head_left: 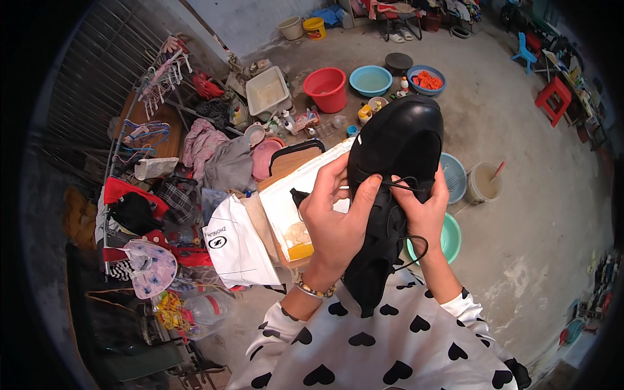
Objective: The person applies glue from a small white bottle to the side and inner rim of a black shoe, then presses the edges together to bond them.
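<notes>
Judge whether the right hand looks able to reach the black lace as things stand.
Probably yes: the right hand is at the black shoe, thumb close to the lace, with nothing visible blocking it.

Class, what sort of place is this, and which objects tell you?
Probably a household laundry area: white clothes hangers, a red plastic tub and orange cloth in a blue basin.

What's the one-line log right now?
left hand: holding black shoe | right hand: holding it, thumb by lace | toe: pointing away
</notes>
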`<state>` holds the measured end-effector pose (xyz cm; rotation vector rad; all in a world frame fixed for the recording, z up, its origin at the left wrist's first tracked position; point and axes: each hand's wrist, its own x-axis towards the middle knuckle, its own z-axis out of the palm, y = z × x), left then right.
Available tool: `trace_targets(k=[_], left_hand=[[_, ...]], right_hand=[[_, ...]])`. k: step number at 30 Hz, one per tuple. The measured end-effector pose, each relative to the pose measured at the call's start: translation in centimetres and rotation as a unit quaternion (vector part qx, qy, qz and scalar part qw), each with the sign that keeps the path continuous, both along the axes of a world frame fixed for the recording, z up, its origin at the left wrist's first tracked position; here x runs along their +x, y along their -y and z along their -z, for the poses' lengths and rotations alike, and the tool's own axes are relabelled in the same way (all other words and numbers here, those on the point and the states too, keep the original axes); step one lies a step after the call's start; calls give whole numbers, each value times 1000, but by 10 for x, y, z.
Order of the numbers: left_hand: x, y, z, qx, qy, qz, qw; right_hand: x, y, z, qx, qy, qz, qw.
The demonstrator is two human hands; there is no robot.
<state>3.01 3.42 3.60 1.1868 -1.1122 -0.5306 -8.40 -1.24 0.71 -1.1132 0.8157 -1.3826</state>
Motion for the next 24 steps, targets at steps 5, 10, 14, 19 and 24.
trace_targets(k=[5, 10, 14, 19, 24], left_hand=[[1, 0, 3, 5, 8, 3, 1000], [2, 2, 12, -35, 40, -26, 998], [3, 0, 11, -6, 18, -21, 1000], [3, 3, 11, -14, 33, -35, 999], [2, 4, 10, -13, 36, -39, 998]], right_hand=[[2, 2, 0, -11, 5, 10, 1000], [3, 3, 0, -23, -3, 20, 1000], [4, 1, 3, -18, -14, 14, 1000], [4, 1, 5, 3, -15, 10, 1000], [5, 2, 8, -15, -24, 30, 999]])
